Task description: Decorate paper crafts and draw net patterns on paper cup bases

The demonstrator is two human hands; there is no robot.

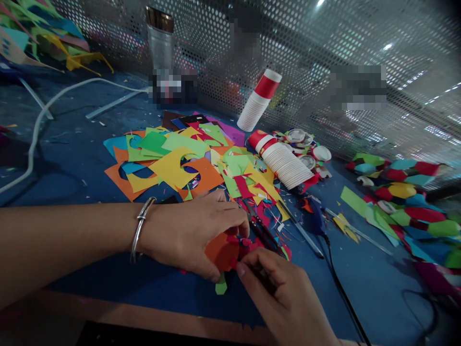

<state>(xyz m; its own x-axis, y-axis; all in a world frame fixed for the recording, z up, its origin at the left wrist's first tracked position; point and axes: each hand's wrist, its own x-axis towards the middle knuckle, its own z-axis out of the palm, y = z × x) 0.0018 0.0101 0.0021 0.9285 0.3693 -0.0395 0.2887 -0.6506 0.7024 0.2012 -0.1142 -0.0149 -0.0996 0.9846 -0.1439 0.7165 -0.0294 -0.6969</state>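
A rounded piece of orange paper (220, 252) lies under my left hand (201, 230), its thumb and fingers closed around the edges. Small red paper bits (247, 244) show at its right side. My right hand (279, 288) pinches a tiny red paper piece (234, 264) against that side between thumb and index finger. Below the left thumb a light green paper piece (221, 284) sticks out. Just beyond the hands lies a pair of dark-handled scissors (264, 230), partly hidden.
Cut coloured paper (173, 168) is heaped beyond my hands. Stacked paper cups (284, 161) lie behind, with another stack (259, 101) upright. At right are a blue glue gun (317, 216), its black cord (340, 283), glue sticks and colourful paper shapes (414, 202). A perforated metal panel (306, 57) stands behind.
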